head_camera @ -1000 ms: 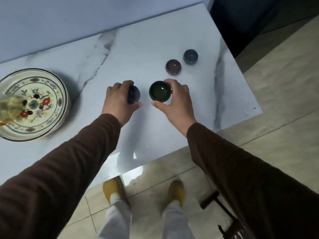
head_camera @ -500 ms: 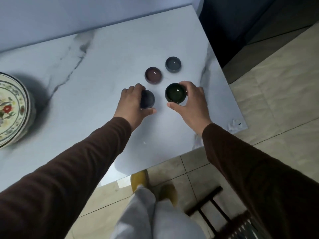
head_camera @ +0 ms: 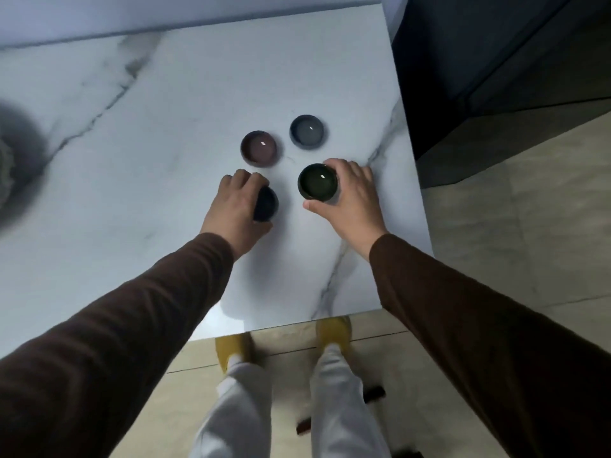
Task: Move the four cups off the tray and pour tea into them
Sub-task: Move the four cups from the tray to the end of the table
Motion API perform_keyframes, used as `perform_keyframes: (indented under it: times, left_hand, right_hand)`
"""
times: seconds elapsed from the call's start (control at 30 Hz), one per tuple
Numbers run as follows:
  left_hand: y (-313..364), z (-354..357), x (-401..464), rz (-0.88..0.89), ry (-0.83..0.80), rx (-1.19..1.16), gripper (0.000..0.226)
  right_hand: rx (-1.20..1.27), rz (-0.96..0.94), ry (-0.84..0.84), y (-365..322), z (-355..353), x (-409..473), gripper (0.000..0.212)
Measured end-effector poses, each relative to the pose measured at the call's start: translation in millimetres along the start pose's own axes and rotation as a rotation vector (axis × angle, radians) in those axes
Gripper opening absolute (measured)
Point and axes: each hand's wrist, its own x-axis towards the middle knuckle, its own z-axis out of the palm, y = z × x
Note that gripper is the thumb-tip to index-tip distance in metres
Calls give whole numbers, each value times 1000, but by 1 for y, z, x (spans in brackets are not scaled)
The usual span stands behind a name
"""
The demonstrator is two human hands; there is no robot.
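Note:
Four small cups stand on the white marble table near its right end. My left hand wraps a dark blue cup, mostly hiding it. My right hand grips a dark green cup from its right side. Behind them, free of my hands, a purple cup and a grey-blue cup rest on the table. All four look empty. The patterned tray shows only as a sliver at the left edge. No teapot is in view.
The table's right edge lies close to my right hand, the front edge near my feet. A dark cabinet stands to the right. A dark stool sits on the tiled floor by my legs.
Both hands carried the blue and green cups rightward to just in front of the purple and grey-blue cups. My view swung right, pushing the tray almost out of frame.

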Motion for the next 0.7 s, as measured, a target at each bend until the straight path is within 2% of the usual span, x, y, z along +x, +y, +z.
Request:
perform_keyframes:
  times: [0.2, 0.7]
  left_hand:
    - [3, 17, 13, -53, 14, 38, 64]
    - [1, 25, 31, -41, -6, 58, 67]
  right_hand:
    - [-91, -69, -38, 14, 1, 21, 70]
    - [-144, -69, -70, 25, 9, 37, 69]
